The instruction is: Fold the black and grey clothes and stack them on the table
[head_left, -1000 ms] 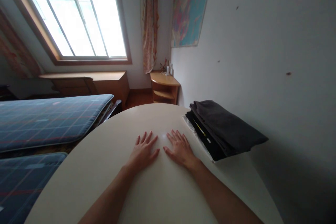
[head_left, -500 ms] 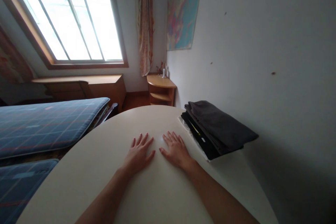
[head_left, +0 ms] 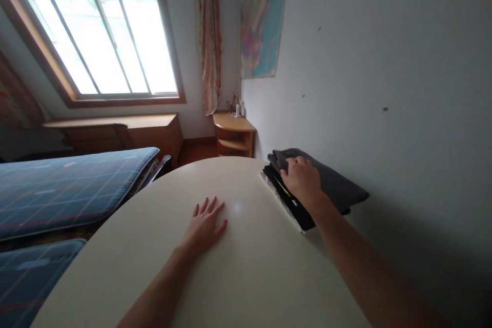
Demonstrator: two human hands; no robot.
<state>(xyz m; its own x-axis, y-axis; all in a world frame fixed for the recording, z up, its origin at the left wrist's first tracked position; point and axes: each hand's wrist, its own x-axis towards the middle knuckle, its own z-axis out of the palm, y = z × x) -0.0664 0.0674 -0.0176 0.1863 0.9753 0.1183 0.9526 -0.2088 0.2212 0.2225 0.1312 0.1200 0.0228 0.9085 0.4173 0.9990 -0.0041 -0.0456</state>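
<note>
My left hand point(head_left: 205, 224) lies flat on the white table point(head_left: 246, 277), palm down with its fingers spread, holding nothing. To the right, my right hand point(head_left: 303, 179) rests on a folded dark grey cloth point(head_left: 340, 184), its fingers curled over the upper side and the thumb at the near-left edge. The hand covers part of the cloth. Beneath it is a flat black item point(head_left: 305, 221) with a thin yellow line and a small white mark. A clear or white plastic edge point(head_left: 282, 208) shows along its left side.
Bare mattresses with a blue plaid cover point(head_left: 77, 184) stand left of the round table. The wall point(head_left: 384, 61) runs close along the right, with a map point(head_left: 263, 25) on it. A corner shelf point(head_left: 232, 122) and a wooden desk point(head_left: 149, 121) stand beyond, below the window point(head_left: 103, 36).
My right hand has left the tabletop and moved right and forward onto the folded dark grey cloth, its fingers now curled. My left hand stays flat in place. The view has shifted slightly.
</note>
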